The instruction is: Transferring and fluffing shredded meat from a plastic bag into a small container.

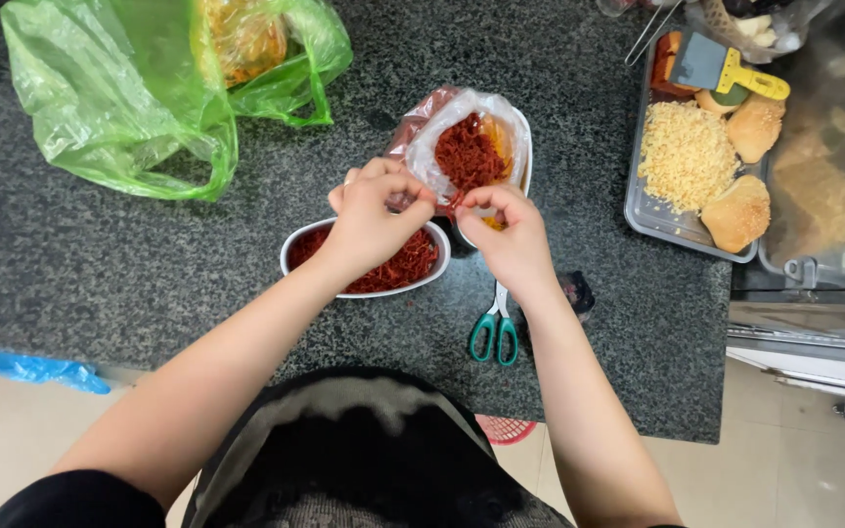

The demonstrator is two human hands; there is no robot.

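My left hand (372,213) and my right hand (511,230) both pinch the near rim of a clear plastic bag (452,132) that holds red shredded food (467,156). The bag sits in a white bowl (523,161) on the dark granite counter (100,254). Under my left hand lies a white oval dish (290,256) filled with more of the red shreds. Green-handled scissors (494,332) rest on the counter just below my right wrist.
A green plastic bag (129,98) with orange food inside lies at the back left. A metal tray (647,215) at the right carries yellow crumbs, bread buns and a yellow-handled scraper (735,70). A small dark object (576,291) sits beside the scissors.
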